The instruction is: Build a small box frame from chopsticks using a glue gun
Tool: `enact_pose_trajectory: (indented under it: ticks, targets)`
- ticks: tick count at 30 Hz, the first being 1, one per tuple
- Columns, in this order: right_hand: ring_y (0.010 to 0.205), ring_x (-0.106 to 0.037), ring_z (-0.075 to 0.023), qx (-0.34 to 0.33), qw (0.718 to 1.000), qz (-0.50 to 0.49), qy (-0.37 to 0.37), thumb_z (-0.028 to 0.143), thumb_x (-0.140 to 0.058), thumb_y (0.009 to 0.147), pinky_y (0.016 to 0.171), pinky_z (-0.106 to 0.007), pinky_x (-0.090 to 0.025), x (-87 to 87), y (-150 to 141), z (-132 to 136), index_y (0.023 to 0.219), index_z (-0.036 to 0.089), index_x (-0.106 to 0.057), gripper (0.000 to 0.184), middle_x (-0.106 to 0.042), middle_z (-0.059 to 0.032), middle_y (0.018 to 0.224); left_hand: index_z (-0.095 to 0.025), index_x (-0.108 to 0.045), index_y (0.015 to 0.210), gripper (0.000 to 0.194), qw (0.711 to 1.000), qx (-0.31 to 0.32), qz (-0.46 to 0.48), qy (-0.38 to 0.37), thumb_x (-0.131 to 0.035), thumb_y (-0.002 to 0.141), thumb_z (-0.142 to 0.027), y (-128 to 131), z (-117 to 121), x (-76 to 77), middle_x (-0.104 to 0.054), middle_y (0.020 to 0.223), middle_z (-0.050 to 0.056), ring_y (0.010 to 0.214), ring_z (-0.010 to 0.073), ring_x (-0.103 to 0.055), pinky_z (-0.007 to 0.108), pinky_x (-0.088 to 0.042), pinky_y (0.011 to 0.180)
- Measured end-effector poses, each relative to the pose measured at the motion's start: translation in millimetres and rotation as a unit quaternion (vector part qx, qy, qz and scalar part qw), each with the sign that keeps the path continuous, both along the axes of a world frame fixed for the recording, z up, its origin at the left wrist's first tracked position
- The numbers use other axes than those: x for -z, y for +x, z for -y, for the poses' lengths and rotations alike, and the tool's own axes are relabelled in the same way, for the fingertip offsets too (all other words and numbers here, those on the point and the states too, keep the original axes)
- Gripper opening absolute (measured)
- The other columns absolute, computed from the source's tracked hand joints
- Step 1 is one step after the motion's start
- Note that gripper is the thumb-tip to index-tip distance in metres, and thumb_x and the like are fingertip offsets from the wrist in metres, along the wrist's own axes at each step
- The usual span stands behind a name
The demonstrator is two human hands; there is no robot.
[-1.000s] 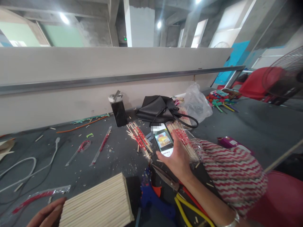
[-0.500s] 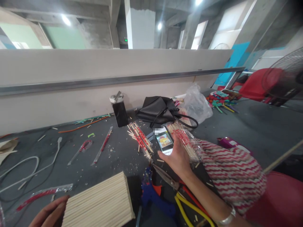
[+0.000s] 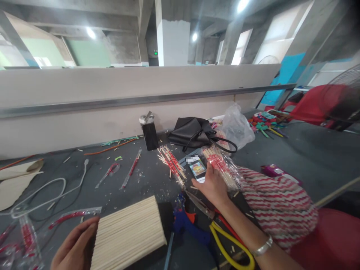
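Note:
My left hand (image 3: 77, 245) grips the left end of a box-like block of pale wooden sticks (image 3: 128, 234), its rows side by side, at the front of the table. My right hand (image 3: 213, 185) reaches over the table to a lit phone (image 3: 198, 169). Its thumb and index finger are spread around the phone's lower right corner; the other fingers are partly hidden. Below that hand are a blue glue gun (image 3: 187, 227) and scissors with yellow and red handles (image 3: 206, 210). Red-marked sticks (image 3: 172, 165) lie left of the phone, and a plastic-wrapped bundle of sticks (image 3: 222, 167) lies right of it.
A black bag (image 3: 192, 131), a dark container with a white top (image 3: 150, 135) and a clear plastic bag (image 3: 237, 127) stand behind. White cable (image 3: 63, 191) and plastic-wrapped red pieces (image 3: 74, 217) lie left. Striped cloth (image 3: 277, 204) covers the right edge by a red chair (image 3: 330, 238).
The view has shifted, so the table's things appear farther right. My left hand still grips the stick block; my right hand stays by the phone, which keeps its place on the table.

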State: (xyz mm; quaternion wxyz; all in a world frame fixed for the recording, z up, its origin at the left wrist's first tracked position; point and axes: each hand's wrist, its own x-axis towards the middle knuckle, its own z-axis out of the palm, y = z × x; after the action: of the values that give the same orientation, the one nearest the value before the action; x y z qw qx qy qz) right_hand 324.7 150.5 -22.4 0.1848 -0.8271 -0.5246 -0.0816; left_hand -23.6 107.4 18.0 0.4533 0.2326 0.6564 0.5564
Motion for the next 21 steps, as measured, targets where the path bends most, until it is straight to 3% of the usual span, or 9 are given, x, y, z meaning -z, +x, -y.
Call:
enact_pose_trajectory:
  ticks: [4, 10, 15, 18, 21]
  targets:
    - [0.1, -0.059, -0.034, -0.011, 0.999, 0.044, -0.025, 0.051, -0.062, 0.076, 0.081, -0.039, -0.045, -4.8, -0.5, 4.5, 0.133, -0.001, -0.044, 0.08, -0.063, -0.0246, 0.106, -0.022, -0.069, 0.074, 0.026, 0.999, 0.007, 0.028, 0.014, -0.075, 0.048, -0.025, 3.2, 0.2, -0.6, -0.071, 0.075, -0.003, 0.07, 0.016, -0.068, 0.016, -0.052, 0.055]
    - [0.098, -0.059, -0.0342, -0.022, 0.994, 0.085, -0.064, 0.056, -0.056, 0.08, 0.079, -0.038, -0.042, -12.6, -1.8, 12.0, 0.127, 0.002, -0.053, 0.071, -0.064, -0.0239, 0.104, -0.019, -0.069, 0.082, 0.033, 0.997, 0.013, 0.064, 0.032, -0.077, 0.051, -0.029, -5.9, -2.2, 17.3, -0.069, 0.069, 0.0, 0.062, 0.0178, -0.065, 0.023, -0.047, 0.051]
    - [0.093, -0.061, -0.0277, -0.052, 0.997, 0.055, 0.002, 0.039, -0.051, 0.088, 0.076, -0.032, -0.041, -28.3, -3.4, 22.9, 0.106, 0.01, -0.065, 0.037, -0.068, -0.0172, 0.098, -0.017, -0.068, 0.08, 0.031, 0.995, 0.015, 0.061, 0.072, -0.076, 0.052, -0.029, -8.2, -4.0, 26.8, -0.069, 0.071, 0.001, 0.063, 0.0164, -0.063, 0.024, -0.046, 0.055]
    - [0.083, -0.064, -0.0206, -0.067, 0.997, 0.033, 0.009, 0.031, -0.043, 0.093, 0.067, -0.026, -0.038, -38.9, -17.2, 33.3, 0.093, 0.016, -0.066, 0.027, -0.07, -0.0097, 0.087, -0.017, -0.068, 0.078, 0.029, 0.993, 0.013, 0.06, 0.096, -0.074, 0.053, -0.029, -7.9, -5.1, 28.6, -0.068, 0.07, 0.001, 0.063, 0.0158, -0.062, 0.026, -0.046, 0.058]
    - [0.078, -0.065, -0.0174, -0.087, 0.996, 0.022, 0.005, 0.032, -0.039, 0.096, 0.061, -0.025, -0.035, -42.5, -44.0, 41.6, 0.096, 0.018, -0.064, 0.028, -0.071, -0.0067, 0.087, -0.016, -0.068, 0.077, 0.027, 0.992, 0.006, 0.06, 0.113, -0.072, 0.053, -0.028, -8.0, -5.8, 30.3, -0.068, 0.072, 0.002, 0.066, 0.0162, -0.062, 0.027, -0.046, 0.062]
